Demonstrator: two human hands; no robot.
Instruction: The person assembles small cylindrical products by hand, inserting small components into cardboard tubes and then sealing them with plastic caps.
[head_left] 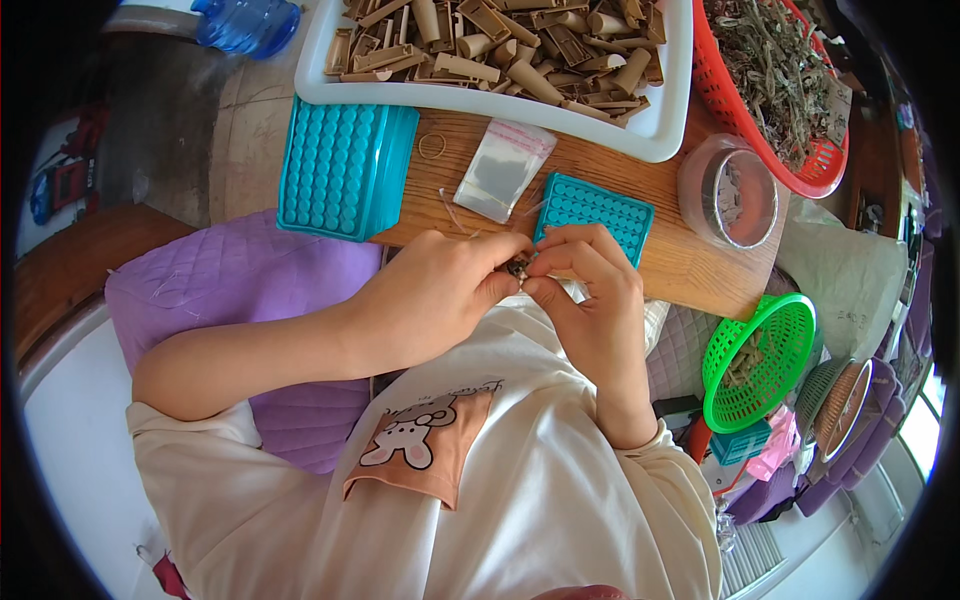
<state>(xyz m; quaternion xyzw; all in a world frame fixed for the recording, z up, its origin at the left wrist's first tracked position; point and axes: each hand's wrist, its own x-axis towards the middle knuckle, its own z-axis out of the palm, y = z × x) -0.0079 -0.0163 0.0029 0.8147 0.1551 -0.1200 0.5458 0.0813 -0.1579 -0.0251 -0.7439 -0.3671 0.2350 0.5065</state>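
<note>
In front of my chest, at the near edge of the wooden table, my two hands meet. Between the fingertips is a small dark-and-pale piece, mostly hidden, so its kind cannot be made out. My left hand pinches it with thumb and forefinger, and my right hand grips it from the other side. Just beyond my right fingers lies a teal tray with rows of round cups. A packet of clear plastic bags rests beyond my left hand.
A stack of teal trays and a rubber band are left. A white bin of tan half-tube pieces stands at the back. Right are a red basket of dried pieces, a clear round tub and a green basket.
</note>
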